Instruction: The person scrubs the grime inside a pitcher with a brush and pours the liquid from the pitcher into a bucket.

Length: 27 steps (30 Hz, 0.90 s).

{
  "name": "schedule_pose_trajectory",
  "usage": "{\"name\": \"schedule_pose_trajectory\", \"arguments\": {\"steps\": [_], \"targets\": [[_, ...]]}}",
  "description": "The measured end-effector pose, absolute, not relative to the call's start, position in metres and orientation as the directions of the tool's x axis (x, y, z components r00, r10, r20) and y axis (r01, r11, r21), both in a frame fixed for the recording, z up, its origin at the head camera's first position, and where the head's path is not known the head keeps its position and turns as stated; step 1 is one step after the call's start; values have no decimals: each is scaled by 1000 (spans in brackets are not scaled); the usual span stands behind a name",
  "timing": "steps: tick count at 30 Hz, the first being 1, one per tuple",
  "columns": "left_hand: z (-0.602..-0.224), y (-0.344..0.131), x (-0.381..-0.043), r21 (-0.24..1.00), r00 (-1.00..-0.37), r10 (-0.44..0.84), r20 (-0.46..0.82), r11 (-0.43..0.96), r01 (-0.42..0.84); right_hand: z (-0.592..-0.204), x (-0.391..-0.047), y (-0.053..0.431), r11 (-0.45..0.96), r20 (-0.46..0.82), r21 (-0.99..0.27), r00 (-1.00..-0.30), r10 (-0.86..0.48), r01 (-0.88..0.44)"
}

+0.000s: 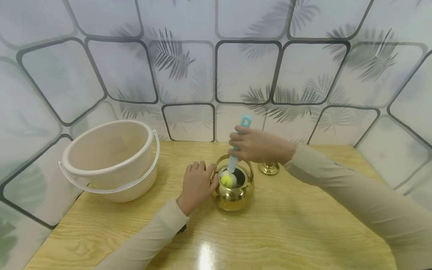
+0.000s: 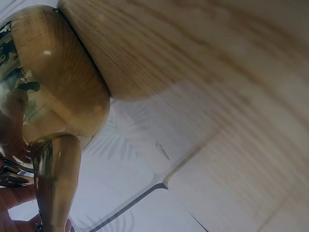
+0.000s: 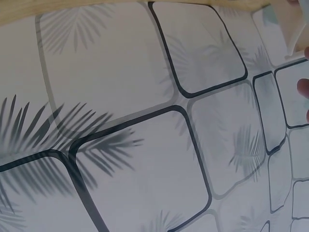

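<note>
Blue-handled brush [image 1: 233, 162] in its grip, the right hand [image 1: 261, 145] is above the golden kettle [image 1: 233, 203], the brush's head [image 1: 229, 181] inside the kettle's mouth. The left hand [image 1: 198, 183] holds the spout [image 2: 56, 181] at the kettle's left. Farther left, a pale bucket [image 1: 143, 157] stands on the tabletop [image 1: 287, 228].

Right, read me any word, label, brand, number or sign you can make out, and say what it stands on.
No readable text in any view.
Shiny gold metal kettle: reflections only, no legible lettering.
Light-blue-handled tool with yellow-and-white head: no legible marking.
White plastic bucket: no visible label.
White leaf-patterned wall: pattern only, no writing.
</note>
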<state>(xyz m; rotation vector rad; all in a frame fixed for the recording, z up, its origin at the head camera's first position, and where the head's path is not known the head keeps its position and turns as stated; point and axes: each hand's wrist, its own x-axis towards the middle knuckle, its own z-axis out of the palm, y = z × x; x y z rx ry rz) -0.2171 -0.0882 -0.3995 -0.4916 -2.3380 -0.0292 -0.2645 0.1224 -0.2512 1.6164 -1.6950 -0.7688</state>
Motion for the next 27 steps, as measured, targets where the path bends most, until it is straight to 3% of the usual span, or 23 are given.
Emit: {"name": "schedule_pose_trajectory", "arguments": {"steps": [17,27], "targets": [[-399,-88,-217,-92,-661,329,675,926,366,-248,-260,153,55,43,789,-35,-998,-612],[-398,-88,-216,-81,-660,327,676,924,375,-248,-246,149,59,108,811,50,-993,-582]]}}
